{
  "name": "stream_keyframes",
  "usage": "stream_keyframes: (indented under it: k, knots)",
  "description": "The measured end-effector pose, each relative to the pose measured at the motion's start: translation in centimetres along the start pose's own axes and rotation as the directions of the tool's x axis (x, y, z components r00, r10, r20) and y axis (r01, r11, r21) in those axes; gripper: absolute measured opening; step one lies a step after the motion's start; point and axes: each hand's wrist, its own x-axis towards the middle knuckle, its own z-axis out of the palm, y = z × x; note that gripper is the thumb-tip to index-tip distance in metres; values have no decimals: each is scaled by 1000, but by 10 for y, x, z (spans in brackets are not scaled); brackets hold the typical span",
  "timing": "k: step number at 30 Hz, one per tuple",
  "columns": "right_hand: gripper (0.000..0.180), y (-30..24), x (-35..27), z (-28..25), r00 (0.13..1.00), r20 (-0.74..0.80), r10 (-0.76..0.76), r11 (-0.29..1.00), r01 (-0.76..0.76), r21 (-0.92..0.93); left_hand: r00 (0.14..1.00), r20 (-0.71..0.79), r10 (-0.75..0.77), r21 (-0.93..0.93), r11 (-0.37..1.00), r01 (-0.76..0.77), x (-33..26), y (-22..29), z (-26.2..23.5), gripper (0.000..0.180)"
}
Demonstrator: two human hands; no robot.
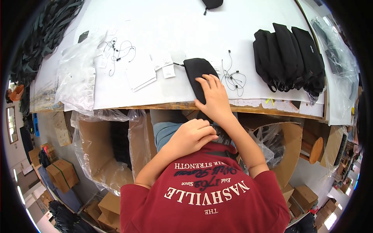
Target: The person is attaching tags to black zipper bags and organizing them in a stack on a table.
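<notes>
Right hand [213,98]: palm down, fingers spread flat and pressing on a black fabric pouch [197,72]; grip not closed around it. The pouch lies on the white bench [163,23] at its near edge, directly under and beyond the fingertips, one end hanging over the wooden rim toward the body.

Left hand [193,134]: below the bench edge, just nearer the body than the right hand, fingers curled together in a loose fist; whether it pinches anything cannot be told, though dark fabric shows just beside its knuckles.

Items about the right hand:
- black string loops with tag fasteners [234,79], just right of the fingers
- small white paper tags [166,66], left of the pouch
- white paper sheets [140,75], further left
- a second bunch of string loops [118,52], far left and beyond
- clear plastic bags [75,77], at the far left of the bench
- a stack of black folded pouches [289,56], well to the right and beyond

Below the bench: cardboard box lined with clear plastic [103,149], left of the left hand; a second lined box [283,145], right of the right forearm
</notes>
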Motion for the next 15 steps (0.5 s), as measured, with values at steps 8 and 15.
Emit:
stream_keyframes:
  k: [8, 15]
  knots:
    - [9, -6, -22, -39, 964, -154, 216, 889, -129, 440, 972, -236, -20, 274, 958, 86, 24, -33, -29, 29]
    - [7, -22, -33, -71, 970, -50, 239, 767, -157, 622, 956, -95, 279, 700, 702, -135, 22, -38, -33, 30]
